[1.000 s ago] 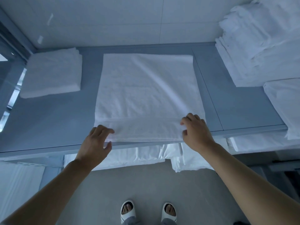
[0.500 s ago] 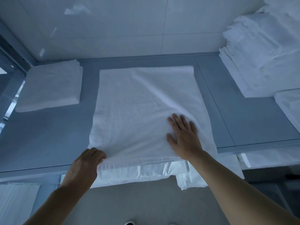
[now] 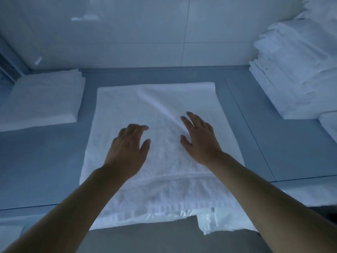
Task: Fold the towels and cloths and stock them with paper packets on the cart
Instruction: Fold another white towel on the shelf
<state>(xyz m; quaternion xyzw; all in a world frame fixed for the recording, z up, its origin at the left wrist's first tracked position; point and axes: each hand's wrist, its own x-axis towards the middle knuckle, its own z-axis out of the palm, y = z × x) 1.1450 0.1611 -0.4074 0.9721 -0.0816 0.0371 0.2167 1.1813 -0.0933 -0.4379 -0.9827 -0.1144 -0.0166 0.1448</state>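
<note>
Near edge: towel (image 3: 155, 179) lies flat, centred on grey cart top (image 3: 45, 170), near hem overhanging front lip. Your left hand (image 3: 127, 152) on towel middle, fingers loosely bent, gripping nothing. Your right hand (image 3: 198, 139) beside it, palm down, fingers straight and spread, holding nothing. Diagonal wrinkle runs just beyond right fingertips: sweep both palms outward from centre, flatten it before next fold. Square far edge. Farther: folded towel (image 3: 42, 99) far left, tall stack of folded linen (image 3: 295, 70) far right.
</note>
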